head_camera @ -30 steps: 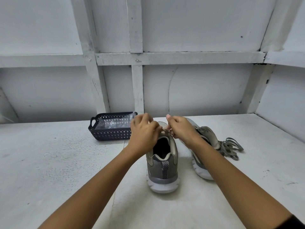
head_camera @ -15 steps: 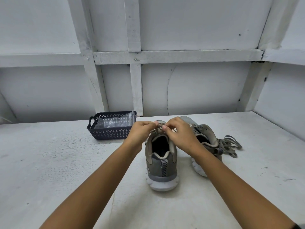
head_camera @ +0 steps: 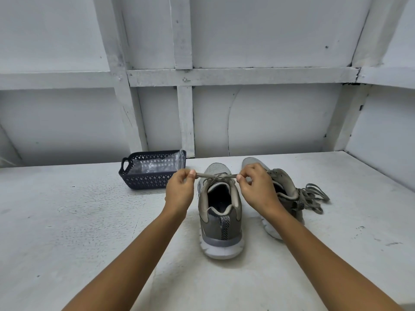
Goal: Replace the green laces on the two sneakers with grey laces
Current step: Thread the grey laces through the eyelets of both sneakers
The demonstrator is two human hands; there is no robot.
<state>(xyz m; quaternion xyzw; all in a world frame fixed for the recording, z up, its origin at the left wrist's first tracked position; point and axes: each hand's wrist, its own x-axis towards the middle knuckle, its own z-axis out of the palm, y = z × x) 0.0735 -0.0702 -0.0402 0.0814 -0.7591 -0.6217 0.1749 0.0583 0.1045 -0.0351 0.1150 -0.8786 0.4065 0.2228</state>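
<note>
Two grey-olive sneakers stand heel-toward-me on the white table. The left sneaker has its lace knotted above the tongue and stretched tight sideways. My left hand pinches the lace's left end; my right hand pinches its right end. The right sneaker sits just behind my right wrist, partly hidden by it. A loose bundle of dull greenish-grey laces lies on the table against its right side.
A dark plastic basket holding clear plastic wrap stands at the back left of the sneakers. The white wall with wooden battens closes the table's far edge and right side.
My hands have moved apart from the middle of the left sneaker, pulling the lace ends out sideways so the knot is drawn taut.
</note>
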